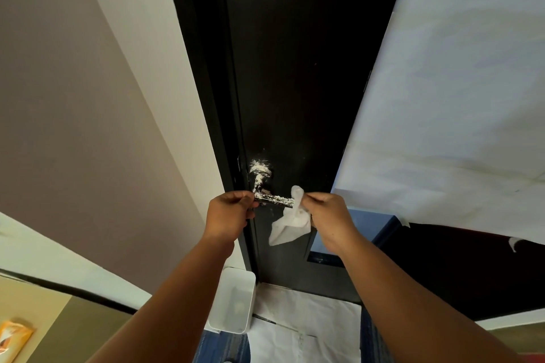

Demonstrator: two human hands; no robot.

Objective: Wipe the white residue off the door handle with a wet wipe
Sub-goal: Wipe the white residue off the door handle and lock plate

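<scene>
We see the door handle [272, 200], a metal lever on a round rose, low on the left edge of a black door [295, 68], near the middle of the view. White residue [259, 168] coats the rose, the neck and the top of the lever, and specks of it spread onto the door just around the rose.

The left hand [228, 211] grips the lever at its left end, where the lever bends toward the rose, with the fingers curled round the metal. The right hand [330, 215] pinches the wet wipe [290, 219] between thumb and fingertips at the lever's free right end. The wipe touches that end of the lever; 1 corner sticks up above it and the rest hangs loose below.

Outward from the handle, we note:
- a white sheet [442, 97] covering the surface right of the door;
- a blue surface [368, 224] under the sheet's lower edge, just behind the right hand;
- a grey-mauve wall [73, 97] left of the door frame;
- 1 white bin [233, 303] on the floor at the foot of the door frame;
- white paper [306, 330] laid on the floor beside the bin;
- 1 orange packet [13, 339] at the lower left corner.
</scene>
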